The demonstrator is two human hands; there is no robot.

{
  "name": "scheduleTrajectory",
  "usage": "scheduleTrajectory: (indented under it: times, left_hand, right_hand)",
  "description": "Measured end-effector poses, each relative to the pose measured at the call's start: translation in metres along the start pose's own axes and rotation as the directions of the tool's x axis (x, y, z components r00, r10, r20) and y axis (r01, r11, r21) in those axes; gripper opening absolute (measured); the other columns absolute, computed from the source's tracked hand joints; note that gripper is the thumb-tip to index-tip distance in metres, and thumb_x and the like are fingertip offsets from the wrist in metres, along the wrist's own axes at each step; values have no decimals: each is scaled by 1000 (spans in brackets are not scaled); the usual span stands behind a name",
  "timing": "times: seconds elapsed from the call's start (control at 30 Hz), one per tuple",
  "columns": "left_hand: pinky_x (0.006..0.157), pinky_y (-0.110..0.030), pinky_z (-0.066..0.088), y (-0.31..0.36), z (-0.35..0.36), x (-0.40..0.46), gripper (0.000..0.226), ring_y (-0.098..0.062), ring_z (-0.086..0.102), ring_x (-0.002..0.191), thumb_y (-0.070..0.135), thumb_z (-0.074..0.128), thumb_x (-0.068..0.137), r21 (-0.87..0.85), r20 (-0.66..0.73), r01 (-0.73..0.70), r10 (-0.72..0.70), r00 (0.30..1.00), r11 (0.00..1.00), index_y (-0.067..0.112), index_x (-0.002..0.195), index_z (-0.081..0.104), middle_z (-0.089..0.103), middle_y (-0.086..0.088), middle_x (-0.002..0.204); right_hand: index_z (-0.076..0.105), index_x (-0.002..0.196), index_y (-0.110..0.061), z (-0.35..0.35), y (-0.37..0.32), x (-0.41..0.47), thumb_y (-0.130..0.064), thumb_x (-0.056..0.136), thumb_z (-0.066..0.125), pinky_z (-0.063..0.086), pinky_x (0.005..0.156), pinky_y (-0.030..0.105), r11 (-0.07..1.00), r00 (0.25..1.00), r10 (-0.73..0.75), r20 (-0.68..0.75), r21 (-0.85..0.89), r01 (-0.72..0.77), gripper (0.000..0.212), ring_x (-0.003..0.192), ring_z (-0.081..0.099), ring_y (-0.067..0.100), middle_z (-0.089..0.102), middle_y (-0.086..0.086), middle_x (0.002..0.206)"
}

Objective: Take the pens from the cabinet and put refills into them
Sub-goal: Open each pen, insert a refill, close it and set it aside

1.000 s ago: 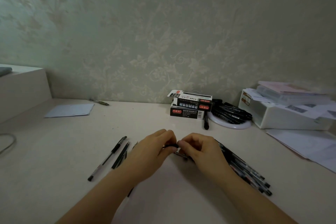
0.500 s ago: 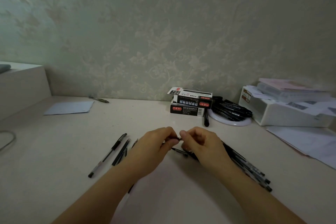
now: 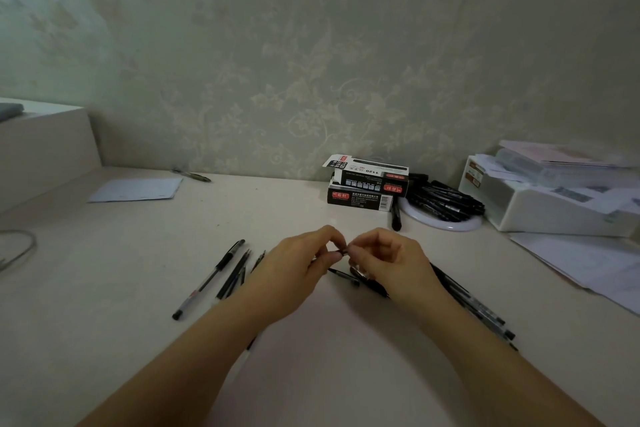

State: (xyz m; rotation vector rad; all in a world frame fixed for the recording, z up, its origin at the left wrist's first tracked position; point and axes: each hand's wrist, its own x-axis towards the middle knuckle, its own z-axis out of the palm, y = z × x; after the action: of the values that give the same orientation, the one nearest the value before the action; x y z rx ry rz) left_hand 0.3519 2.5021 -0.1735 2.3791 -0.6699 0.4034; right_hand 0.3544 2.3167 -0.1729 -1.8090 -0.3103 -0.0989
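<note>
Both hands pinch one small dark pen part (image 3: 343, 252) between their fingers. One pen (image 3: 207, 279) lies left; a pile (image 3: 478, 308) waits right, so much remains.

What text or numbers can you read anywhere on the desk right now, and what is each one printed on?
"1120": on the front of the upper pen box, printed upside down.
"120": on the open flap of that same box, turned sideways.
Red labels and white print on the lower pen box: too small to read.
Labels on the white tray at the right: blurred.
Print on the pens and papers: not readable.
</note>
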Motion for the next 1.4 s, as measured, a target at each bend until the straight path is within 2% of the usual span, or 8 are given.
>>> scheduleTrajectory:
  times: [0.47,0.57,0.7,0.8,1.03,1.13,1.23,1.4]
  left_hand:
    - [58,-17,36,4,-3,-1,19,6,52,68,30,43,100,30,-4,11,-11,1000,1000,41,112,52,54,16,73]
    - [58,-17,38,1,-7,0,22,4,51,66,26,44,100,31,-47,46,-45,998,998,39,114,55,55,15,74]
    - [63,-20,41,-1,-6,-1,25,-3,51,69,22,42,100,41,-36,84,-83,996,996,37,116,54,56,11,79]
    - [75,-29,47,-1,-4,-3,28,-9,56,81,19,43,99,46,-3,92,-92,996,995,35,120,53,58,6,87]
    - [76,-29,47,-2,-1,-1,36,-7,55,81,14,45,97,-1,-20,92,-92,996,996,38,123,52,57,7,89]
    - [68,-8,39,1,-2,1,39,7,53,76,13,46,98,-82,-64,68,-73,995,994,43,123,52,53,18,85]
    - [66,-2,37,10,1,1,41,14,52,74,11,48,97,-182,-82,6,-21,996,983,41,122,55,54,27,86]
    - [70,-5,39,13,5,-1,41,7,54,85,13,49,98,-185,-76,-63,49,996,981,41,127,53,58,22,97]
  right_hand:
    - [72,92,-15,-3,0,4,-17,92,66,52,63,12,992,993,52,-108,124,-38,6,71,69,6,76,1,80]
    - [71,88,-21,-9,-3,4,-19,91,68,51,64,10,999,977,-32,-210,-35,26,5,73,69,2,75,-6,79]
    - [71,89,-20,-7,-5,-1,-16,90,66,48,74,17,762,944,-282,172,-558,329,6,79,62,4,69,-9,85]
    - [72,99,-14,6,2,-2,-11,93,58,42,82,24,586,876,-279,394,-652,480,16,93,57,14,66,1,99]
    - [68,114,-17,11,5,-4,-21,95,59,44,85,24,624,911,-271,312,-663,413,22,95,55,12,63,-1,102]
    - [71,102,-23,9,-3,-4,-31,91,65,46,73,13,786,954,-295,60,-552,278,15,79,60,3,67,-9,88]
    - [77,91,-29,9,-11,-5,-33,91,67,53,68,13,999,996,-22,-82,-42,19,11,77,69,3,75,-9,83]
    - [80,94,-25,10,-11,-8,-30,86,69,55,81,24,888,967,255,26,389,-245,14,94,72,15,77,0,98]
